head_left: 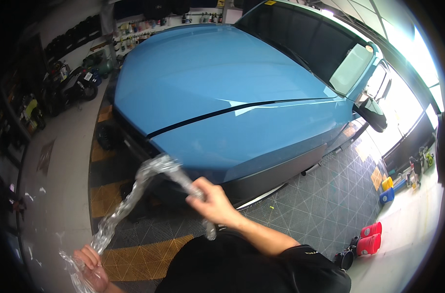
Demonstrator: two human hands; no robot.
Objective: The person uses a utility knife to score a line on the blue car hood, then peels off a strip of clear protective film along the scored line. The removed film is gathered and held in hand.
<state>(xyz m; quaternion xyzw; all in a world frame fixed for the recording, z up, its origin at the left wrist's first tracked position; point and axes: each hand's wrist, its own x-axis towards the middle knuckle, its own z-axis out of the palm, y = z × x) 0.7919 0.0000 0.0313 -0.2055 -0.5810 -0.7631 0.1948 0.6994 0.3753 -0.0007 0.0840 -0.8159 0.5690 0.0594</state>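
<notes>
A long, crumpled strip of clear plastic film (119,211) runs between my two hands and arches up in front of the vehicle's front corner. My left hand (91,269), low at the left, is closed round one end, with loose film spilling below the fingers. My right hand (210,199) grips the strip farther along, and a short tail of it dangles under the fist. Just beyond my right hand stands a blue vehicle with a broad, glossy hood (198,68). A dark gap separates the hood from the blue fender (222,141).
Grey and tan grid tiles (310,195) cover the floor around the vehicle. Red buckets (369,245) stand at the lower right, with a blue bucket (387,196) farther back. A side mirror (372,114) juts out at the right. A motorcycle (78,85) is parked at the left; bottles line shelves (134,34) behind.
</notes>
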